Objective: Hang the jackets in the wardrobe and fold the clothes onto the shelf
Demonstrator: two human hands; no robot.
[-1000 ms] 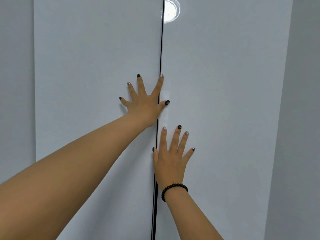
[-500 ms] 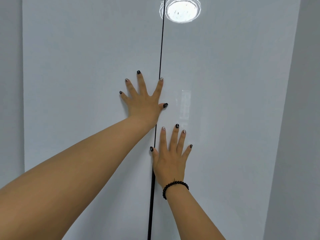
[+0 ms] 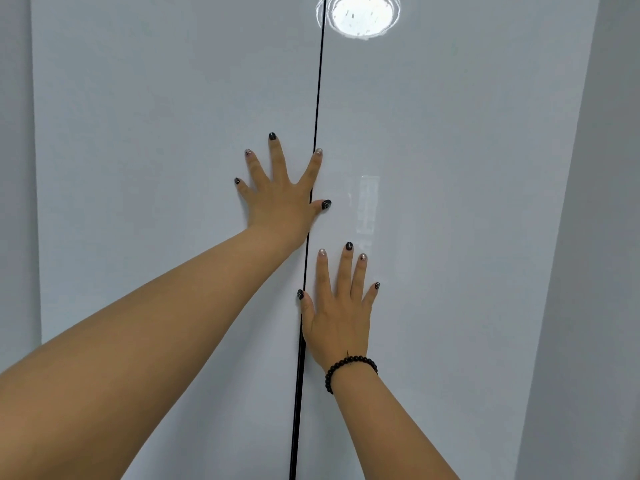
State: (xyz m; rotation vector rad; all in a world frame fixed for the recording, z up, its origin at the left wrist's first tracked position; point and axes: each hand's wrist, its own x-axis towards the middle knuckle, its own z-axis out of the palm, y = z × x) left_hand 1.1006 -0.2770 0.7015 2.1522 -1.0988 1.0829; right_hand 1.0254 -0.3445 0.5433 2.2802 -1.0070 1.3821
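- Two glossy white wardrobe doors fill the scene, shut, with a thin dark seam (image 3: 313, 140) running down between them.
- The left hand (image 3: 282, 199) lies flat on the left door (image 3: 156, 150), right at its inner edge, fingers straight and spread wide apart; the thumb reaches across the seam onto the right door (image 3: 450, 202).
- The right hand (image 3: 337, 313) presses flat on the right door, lower and nearer than the left hand, fingers straight and only slightly apart, the thumb lying along the seam.
- A black bead bracelet (image 3: 349, 367) circles the right wrist.
- The round glare of a ceiling lamp's reflection (image 3: 360, 15) shines on the right door, far up, just beside the seam.
- Plain grey wall (image 3: 595, 271) stands to the right of the wardrobe, and a strip of it to the left.
- No jackets or clothes show from where I stand.
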